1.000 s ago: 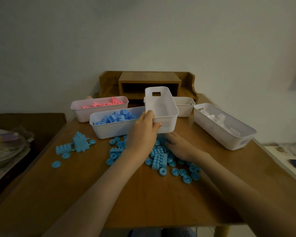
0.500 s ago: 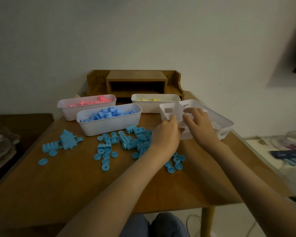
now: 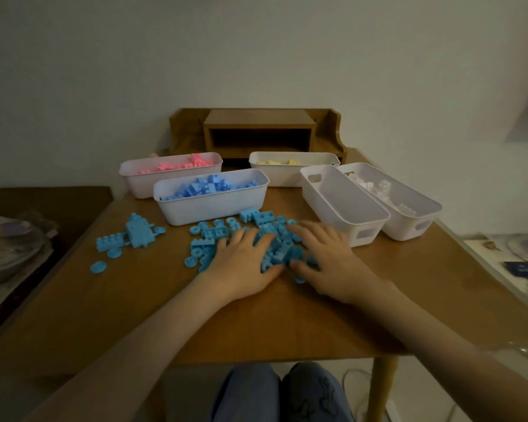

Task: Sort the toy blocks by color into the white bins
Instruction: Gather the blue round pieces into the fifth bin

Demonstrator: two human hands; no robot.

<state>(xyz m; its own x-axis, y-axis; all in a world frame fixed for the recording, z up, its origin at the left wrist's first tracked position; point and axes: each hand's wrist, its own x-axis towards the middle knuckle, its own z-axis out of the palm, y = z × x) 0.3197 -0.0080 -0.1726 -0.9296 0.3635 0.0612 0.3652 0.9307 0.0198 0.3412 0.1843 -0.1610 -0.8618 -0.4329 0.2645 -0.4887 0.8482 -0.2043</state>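
Gathering the heap of loose sky-blue plastic toy blocks (image 3: 276, 242) between both hands on the brown wooden table (image 3: 256, 324).

The left hand (image 3: 241, 264) and right hand (image 3: 325, 258) lie flat on either side of the heap, fingers spread and lightly bent over the pieces, thumbs turned inward. Neither seems to pinch a block yet. The empty white plastic bin (image 3: 365, 237) stands just beyond and to the right of the heap. Its long axis runs away from the person, slanting toward the back left, and its near short end with the handle slot sits just beside the right hand's fingers. That hand is the nearer one, so a scooped load would likely travel forward and right over the near rim. A smaller scatter of sky-blue pieces (image 3: 136, 236) lies well apart to the left.
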